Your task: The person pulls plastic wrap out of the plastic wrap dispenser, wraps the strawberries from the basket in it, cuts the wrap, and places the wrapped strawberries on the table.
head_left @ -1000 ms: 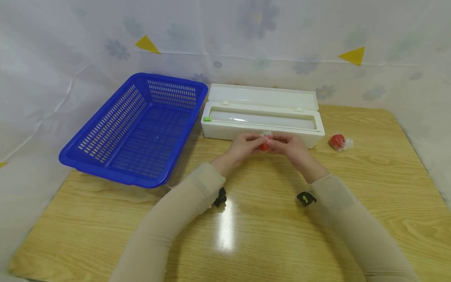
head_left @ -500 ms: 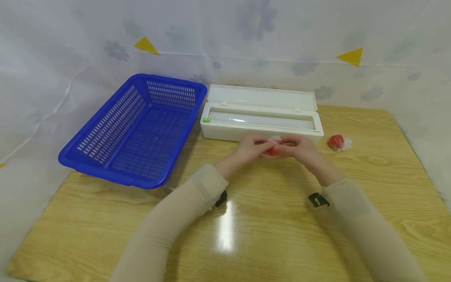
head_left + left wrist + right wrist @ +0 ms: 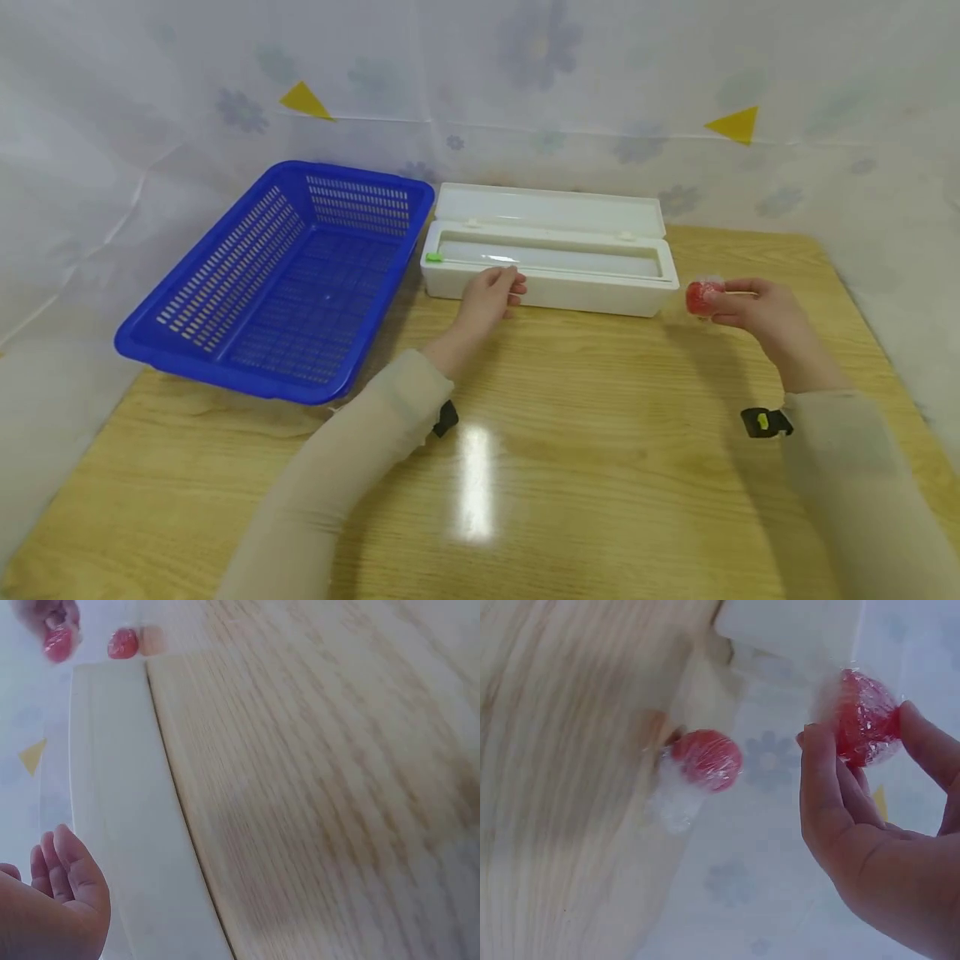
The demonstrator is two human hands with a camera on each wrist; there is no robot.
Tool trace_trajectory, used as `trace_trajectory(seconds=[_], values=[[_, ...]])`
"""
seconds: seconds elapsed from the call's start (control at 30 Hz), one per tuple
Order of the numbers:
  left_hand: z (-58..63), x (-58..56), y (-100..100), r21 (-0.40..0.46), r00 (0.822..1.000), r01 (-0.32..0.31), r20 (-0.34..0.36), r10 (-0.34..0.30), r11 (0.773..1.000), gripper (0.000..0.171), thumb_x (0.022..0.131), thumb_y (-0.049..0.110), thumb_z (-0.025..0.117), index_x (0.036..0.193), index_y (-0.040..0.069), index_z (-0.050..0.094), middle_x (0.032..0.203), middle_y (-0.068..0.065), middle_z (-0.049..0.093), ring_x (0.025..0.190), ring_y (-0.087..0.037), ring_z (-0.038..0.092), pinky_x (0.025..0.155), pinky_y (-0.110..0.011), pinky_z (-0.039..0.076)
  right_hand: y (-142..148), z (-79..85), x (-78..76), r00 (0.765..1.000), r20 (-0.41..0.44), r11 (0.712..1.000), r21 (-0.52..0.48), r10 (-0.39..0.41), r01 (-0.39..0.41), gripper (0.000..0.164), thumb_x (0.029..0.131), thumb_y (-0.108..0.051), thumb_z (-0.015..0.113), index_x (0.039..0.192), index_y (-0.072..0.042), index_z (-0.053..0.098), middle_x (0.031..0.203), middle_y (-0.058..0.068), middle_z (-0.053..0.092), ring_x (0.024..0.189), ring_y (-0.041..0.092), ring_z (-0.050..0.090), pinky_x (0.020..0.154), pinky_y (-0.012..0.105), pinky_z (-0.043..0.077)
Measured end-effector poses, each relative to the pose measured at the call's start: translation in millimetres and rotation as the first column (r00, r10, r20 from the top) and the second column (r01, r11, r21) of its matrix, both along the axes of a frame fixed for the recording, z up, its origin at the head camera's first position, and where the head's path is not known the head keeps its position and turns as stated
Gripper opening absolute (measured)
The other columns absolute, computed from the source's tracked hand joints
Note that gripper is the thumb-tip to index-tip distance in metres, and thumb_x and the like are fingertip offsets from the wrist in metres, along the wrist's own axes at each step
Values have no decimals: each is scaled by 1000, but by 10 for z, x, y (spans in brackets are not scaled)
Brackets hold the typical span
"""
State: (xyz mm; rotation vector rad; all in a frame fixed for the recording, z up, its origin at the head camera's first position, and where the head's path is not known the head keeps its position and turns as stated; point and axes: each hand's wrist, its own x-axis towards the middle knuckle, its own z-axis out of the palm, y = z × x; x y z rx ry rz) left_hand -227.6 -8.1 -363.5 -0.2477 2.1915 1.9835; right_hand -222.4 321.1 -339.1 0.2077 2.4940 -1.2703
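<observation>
My right hand (image 3: 768, 321) pinches a red ball wrapped in clear plastic film (image 3: 866, 718) between thumb and fingers, raised over the table beyond the right end of a white cling film dispenser (image 3: 585, 297). A second film-wrapped red ball (image 3: 707, 760), its film bunched at one side, rests on the table below it; in the head view the held ball and hand hide it. My left hand (image 3: 487, 302) holds nothing, its fingers loosely bent at the dispenser's front edge. The dispenser's lid (image 3: 547, 208) stands raised, showing the film roll (image 3: 551, 257) inside.
A blue slotted plastic basket (image 3: 360, 333) stands on the left of the wooden table (image 3: 570, 467). A green slider (image 3: 434, 257) sits at the dispenser's left end. A flowered curtain (image 3: 540, 75) with yellow triangles hangs close behind.
My hands have parted. The right one has carried the wrapped ball to the right, over the other ball. The left has let go of it and moved left.
</observation>
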Motion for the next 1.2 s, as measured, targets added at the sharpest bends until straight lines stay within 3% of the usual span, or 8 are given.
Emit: trace_trajectory(seconds=[0.07,0.17,0.3,0.5,0.73,0.83,0.97,1.2], values=[[-3,0,-25,-13,1000,1,-6,-1,1000,35,99,28,42,107,0,61,105,-14,64,85,-17,57,88,-45,51,38,-51,-34,1000,12,999,34,-26,26,83,87,-52,56,141,6,29,115,1,51,72,-13,57,106,57,30],[-3,6,-34,-27,1000,9,-15,-9,1000,35,99,28,42,107,0,61,105,-14,64,84,-15,56,88,-45,51,31,-155,-84,1000,-16,996,82,-26,28,75,87,-47,58,135,7,38,113,4,54,70,-11,58,99,42,44],[-1,2,-25,-23,1000,6,-21,-7,1000,35,99,27,42,107,-1,61,102,-13,64,83,-16,56,87,-45,51,-27,-239,-141,999,-53,992,122,-2,8,66,89,-39,58,130,11,41,106,8,59,68,-8,59,74,21,53],[1,-12,-34,-24,1000,-17,-1,17,1000,34,99,28,43,106,0,62,100,-11,64,81,-14,55,87,-44,51,-79,-265,-221,997,-60,977,208,51,-37,62,91,-27,57,132,14,36,122,32,46,66,-5,55,73,28,56],[6,9,-30,-24,1000,-16,10,17,1000,34,99,27,43,106,0,62,103,-12,64,81,-13,55,87,-43,51,-146,-281,-212,992,-95,954,296,82,-50,47,91,-21,56,125,11,47,109,30,54,69,9,60,64,26,52],[9,12,-29,-15,1000,-14,6,14,1000,33,98,26,43,107,0,61,103,-13,64,81,-13,54,87,-44,51,-161,-294,-205,991,-92,945,321,95,-61,45,92,-20,54,124,11,47,109,30,54,77,24,63,67,31,52],[8,5,-35,-20,1000,-23,2,23,1000,32,98,27,42,106,2,61,101,-11,64,82,-14,55,88,-44,50,-175,-307,-208,983,-87,914,389,161,-115,47,94,-24,49,124,12,45,116,33,52,100,42,55,84,49,46],[28,9,-62,-40,1000,-23,-21,22,999,30,98,26,44,107,3,61,100,-10,63,82,-14,55,85,-43,50,-175,-258,-181,977,-19,865,468,214,-181,71,93,-40,45,142,8,25,127,34,44,113,49,44,93,60,37]])
